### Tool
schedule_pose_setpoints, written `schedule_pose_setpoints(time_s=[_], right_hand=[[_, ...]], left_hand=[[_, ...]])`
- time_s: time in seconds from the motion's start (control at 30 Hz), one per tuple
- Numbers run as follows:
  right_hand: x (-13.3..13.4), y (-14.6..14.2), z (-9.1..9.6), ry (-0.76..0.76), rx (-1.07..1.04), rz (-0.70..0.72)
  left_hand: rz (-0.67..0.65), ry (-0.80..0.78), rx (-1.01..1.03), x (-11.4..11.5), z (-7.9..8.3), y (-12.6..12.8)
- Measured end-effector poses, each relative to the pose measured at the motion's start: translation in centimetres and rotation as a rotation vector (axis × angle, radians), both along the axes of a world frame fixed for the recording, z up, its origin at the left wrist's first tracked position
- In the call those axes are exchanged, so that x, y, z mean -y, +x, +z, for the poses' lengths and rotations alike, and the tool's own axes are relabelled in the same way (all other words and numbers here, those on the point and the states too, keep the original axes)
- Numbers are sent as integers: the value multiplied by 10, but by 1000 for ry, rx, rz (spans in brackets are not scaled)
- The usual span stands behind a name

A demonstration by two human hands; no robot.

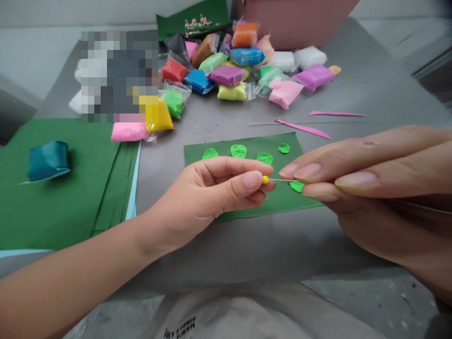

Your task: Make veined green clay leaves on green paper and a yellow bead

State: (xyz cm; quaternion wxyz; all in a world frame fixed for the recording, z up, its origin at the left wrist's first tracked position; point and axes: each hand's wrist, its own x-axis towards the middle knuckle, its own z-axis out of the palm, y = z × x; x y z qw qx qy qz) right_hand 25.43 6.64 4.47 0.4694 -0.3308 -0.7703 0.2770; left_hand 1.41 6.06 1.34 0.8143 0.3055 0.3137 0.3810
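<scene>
Between the thumb and fingers of my left hand (226, 186) is a small yellow clay ball (265, 179). My right hand (374, 183) pinches a thin metal wire (280, 180), whose end meets the yellow ball. More of the wire trails out behind my right fingers. Below both hands lies a dark green sheet (243, 214) bearing several flattened bright green clay pieces with creased surfaces, such as a round green piece (238, 151). Another green piece (297, 187) is partly covered by my right fingers.
Several bagged clay packs, among them a purple pack (226, 75), are heaped at the back. Two pink modelling tools (303, 128) and a thin wire lie at the right. Stacked green sheets (70, 207) on the left carry a teal pack (49, 160). A pink box (296, 23) stands behind.
</scene>
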Motion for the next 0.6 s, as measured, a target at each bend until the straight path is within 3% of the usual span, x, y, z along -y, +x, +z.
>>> schedule_pose_setpoints(time_s=[0.1,0.17,0.3,0.43,0.6], right_hand=[[-1,4,-5,120,94,157],[-1,6,-7,129,92,177],[0,11,-9,125,118,97],[-2,13,-9,142,167,119],[-2,4,-3,43,52,-24]], left_hand=[[7,-1,-7,0,0,0],[16,2,-11,0,-1,-1],[32,2,-21,-1,-1,-2],[27,10,-16,-1,-1,-1],[22,-1,-32,0,-1,0]])
